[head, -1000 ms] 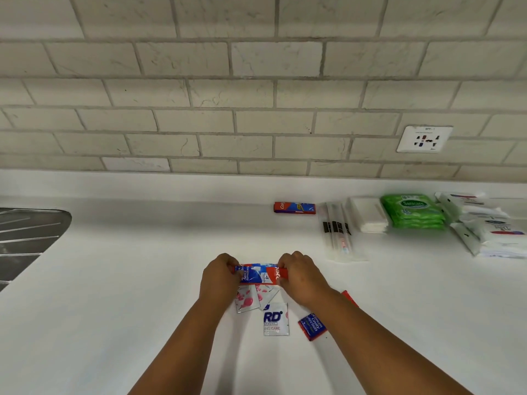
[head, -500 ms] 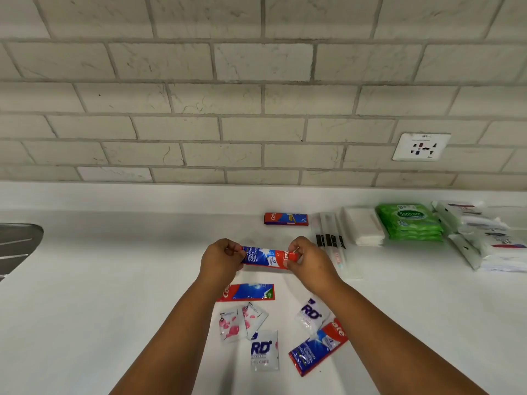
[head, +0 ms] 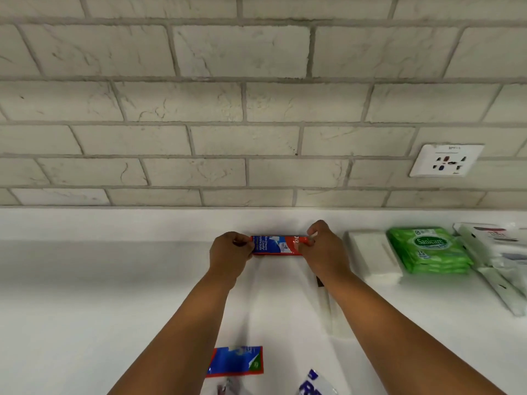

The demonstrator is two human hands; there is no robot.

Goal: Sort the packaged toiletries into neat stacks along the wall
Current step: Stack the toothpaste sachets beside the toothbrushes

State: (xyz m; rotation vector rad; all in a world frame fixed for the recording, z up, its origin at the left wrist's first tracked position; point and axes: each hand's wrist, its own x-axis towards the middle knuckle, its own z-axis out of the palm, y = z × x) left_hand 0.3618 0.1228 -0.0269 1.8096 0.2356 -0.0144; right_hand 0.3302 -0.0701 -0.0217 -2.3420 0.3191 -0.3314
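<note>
A red and blue toothpaste sachet [head: 278, 245] lies flat-on near the wall, pinched at both ends. My left hand [head: 229, 252] grips its left end and my right hand [head: 323, 248] grips its right end. It is at the spot where another toothpaste sachet lay by the wall; that one is hidden under it. A second loose toothpaste sachet [head: 236, 360] lies on the white counter [head: 85, 309] between my forearms. A white sachet with blue letters [head: 315, 386] pokes in at the bottom edge.
Along the wall to the right sit a white tissue stack [head: 373, 256], a green wipes stack [head: 427, 249] and white packets [head: 496, 252]. Clear-wrapped toothbrushes [head: 323, 297] lie partly behind my right forearm. A wall socket [head: 446, 160] sits on the tiles.
Both hands carried the toothpaste sachet away from the loose pile and forward to the wall. The view moved closer and tilted up, so the loose sachets slid to the bottom edge.
</note>
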